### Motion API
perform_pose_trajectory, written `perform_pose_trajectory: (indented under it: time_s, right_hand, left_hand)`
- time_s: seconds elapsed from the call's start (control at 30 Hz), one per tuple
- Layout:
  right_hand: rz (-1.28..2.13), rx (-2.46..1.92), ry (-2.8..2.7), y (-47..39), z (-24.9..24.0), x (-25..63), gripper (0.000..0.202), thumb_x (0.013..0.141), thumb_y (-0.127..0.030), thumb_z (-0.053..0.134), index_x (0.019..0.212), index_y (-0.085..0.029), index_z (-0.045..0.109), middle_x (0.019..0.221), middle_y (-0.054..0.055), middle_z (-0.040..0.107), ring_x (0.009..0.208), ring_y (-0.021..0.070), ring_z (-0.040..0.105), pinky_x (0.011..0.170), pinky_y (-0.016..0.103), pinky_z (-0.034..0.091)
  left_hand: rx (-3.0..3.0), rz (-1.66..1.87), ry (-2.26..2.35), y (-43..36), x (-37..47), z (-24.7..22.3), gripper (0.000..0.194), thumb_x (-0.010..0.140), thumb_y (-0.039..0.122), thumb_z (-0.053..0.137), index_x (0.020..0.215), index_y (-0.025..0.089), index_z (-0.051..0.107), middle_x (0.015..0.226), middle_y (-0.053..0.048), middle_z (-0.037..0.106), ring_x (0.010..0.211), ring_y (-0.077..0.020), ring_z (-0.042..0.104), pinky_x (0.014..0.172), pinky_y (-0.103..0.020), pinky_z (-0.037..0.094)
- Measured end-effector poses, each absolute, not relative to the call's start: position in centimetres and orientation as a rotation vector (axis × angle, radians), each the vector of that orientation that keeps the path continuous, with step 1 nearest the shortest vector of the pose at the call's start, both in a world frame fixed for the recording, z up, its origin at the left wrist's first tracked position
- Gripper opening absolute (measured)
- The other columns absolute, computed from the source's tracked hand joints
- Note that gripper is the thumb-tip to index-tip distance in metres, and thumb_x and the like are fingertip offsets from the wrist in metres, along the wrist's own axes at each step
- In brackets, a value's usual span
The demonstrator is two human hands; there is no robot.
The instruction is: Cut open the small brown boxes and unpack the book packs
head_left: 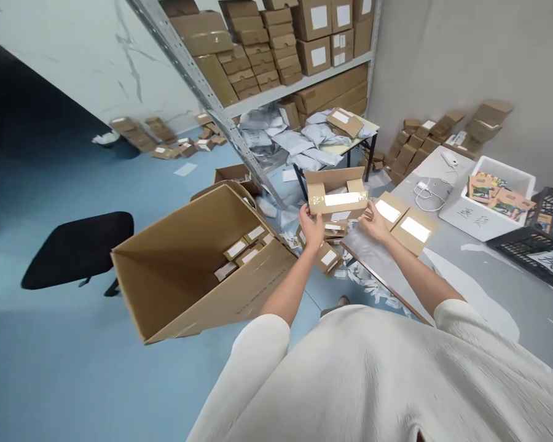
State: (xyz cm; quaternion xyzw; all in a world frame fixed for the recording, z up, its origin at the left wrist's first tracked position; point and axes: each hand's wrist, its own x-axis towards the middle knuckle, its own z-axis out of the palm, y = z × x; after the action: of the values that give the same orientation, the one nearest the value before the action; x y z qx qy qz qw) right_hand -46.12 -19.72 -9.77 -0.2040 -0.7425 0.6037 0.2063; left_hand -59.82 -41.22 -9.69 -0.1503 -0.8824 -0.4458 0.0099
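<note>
A small cardboard box (319,205) with raised flaps and a white label on its front is held up between both hands. My left hand (311,227) grips its lower left corner, thumb on the near side. At the lower right corner, my right hand (374,222) has its fingers closed on the edge. Just right of that hand, two flat boxes (400,238) with white labels lie on the table's end. Below the held box, several small labelled boxes (328,258) are on the floor among paper scraps.
A large open carton (258,288) with small labelled boxes inside stands at left, near a black chair (83,245). Behind is a metal shelf (299,83) of boxes and a small table with grey mailing bags (299,142). On the grey table (534,307) sits a white foam bin (470,212).
</note>
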Motion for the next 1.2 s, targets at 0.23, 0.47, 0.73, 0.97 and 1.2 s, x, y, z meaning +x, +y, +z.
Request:
perform_pose_trajectory:
  time_s: [0.23,0.47,0.73,0.97,1.2]
  right_hand:
    - [1.694,-0.765,-2.119,-18.9,-12.8,-48.0,0.08,0.084,-0.05,0.081,0.159,-0.029,0.061,0.164,0.013,0.06,0.147,0.0356,0.06,0.124,0.054,0.051]
    - [1.586,-0.962,-2.125,-15.3,-14.8,-42.9,0.05,0.087,-0.039,0.072,0.134,-0.024,0.075,0.153,0.014,0.069,0.13,0.0324,0.07,0.12,0.054,0.054]
    - [1.359,-1.238,-2.13,-11.0,-16.3,-34.0,0.046,0.086,-0.032,0.063,0.129,-0.021,0.076,0.148,0.015,0.071,0.128,0.0313,0.073,0.118,0.051,0.056]
    - [1.282,-1.501,-2.076,-9.8,-18.4,-27.3,0.042,0.088,-0.031,0.068,0.128,-0.02,0.077,0.144,0.015,0.074,0.13,0.0314,0.072,0.117,0.052,0.056]
    - [1.37,-1.604,-1.97,-11.1,-19.4,-24.3,0.047,0.088,-0.025,0.071,0.135,-0.019,0.076,0.152,0.016,0.07,0.132,0.0325,0.072,0.117,0.05,0.057]
  left_hand:
    - [-0.72,-1.494,-2.986,-40.8,-61.1,-13.7,0.081,0.094,0.011,0.059,0.172,0.027,0.043,0.167,-0.011,0.058,0.159,-0.0311,0.051,0.135,-0.051,0.042]
    - [-0.84,-1.622,-2.956,-37.0,-60.6,-15.5,0.077,0.092,0.006,0.052,0.168,0.021,0.048,0.165,-0.013,0.059,0.159,-0.0269,0.051,0.135,-0.044,0.041]
    - [-1.041,-1.994,-2.827,-29.8,-57.1,-18.0,0.073,0.091,0.009,0.063,0.163,0.023,0.055,0.157,-0.016,0.064,0.15,-0.0327,0.059,0.132,-0.051,0.044]
    - [-1.494,-1.873,-2.877,-24.6,-51.7,-18.7,0.062,0.091,0.006,0.06,0.152,0.017,0.064,0.151,-0.017,0.069,0.143,-0.0304,0.065,0.128,-0.048,0.048]
    - [-1.801,-1.597,-3.06,-21.1,-47.1,-19.1,0.054,0.09,0.006,0.069,0.143,0.016,0.071,0.148,-0.017,0.073,0.145,-0.0317,0.065,0.13,-0.047,0.045]
